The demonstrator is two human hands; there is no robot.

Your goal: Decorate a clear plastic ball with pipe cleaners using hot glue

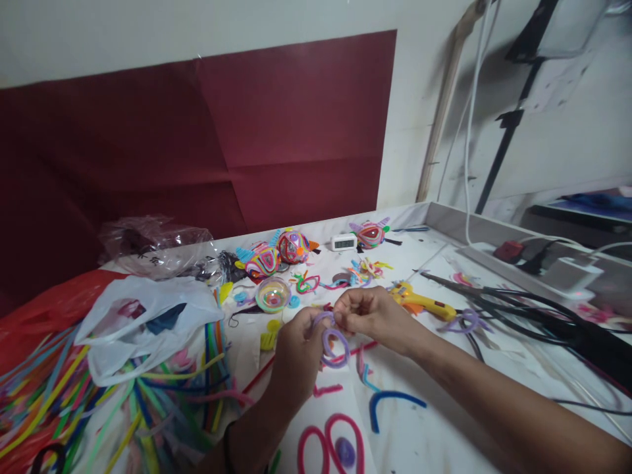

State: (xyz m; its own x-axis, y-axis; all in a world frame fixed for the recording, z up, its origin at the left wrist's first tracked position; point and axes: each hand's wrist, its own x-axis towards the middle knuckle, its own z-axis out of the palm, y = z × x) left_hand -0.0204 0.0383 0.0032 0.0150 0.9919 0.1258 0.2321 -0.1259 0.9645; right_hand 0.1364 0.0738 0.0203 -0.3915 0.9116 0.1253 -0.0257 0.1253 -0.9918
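A purple pipe cleaner (336,349) bent into loops is between my two hands near the middle of the table. My left hand (299,349) holds it between thumb and fingers, and one loop hangs below the fingertips. My right hand (368,316) has its thumb and forefinger pinched together at the upper right of the purple loops; what lies in that pinch is too small to make out. Below the hands, pink pipe cleaner loops (363,442) rest on white paper. A bent blue pipe cleaner (395,396) lies to their right.
Many coloured pipe cleaners (143,421) and a white plastic bag (148,316) fill the left. Behind the hands stand colourful round figures (293,246), a clear bowl (272,294) and a small digital clock (344,243). A yellow glue gun (424,303) and black-handled scissors (523,316) lie right.
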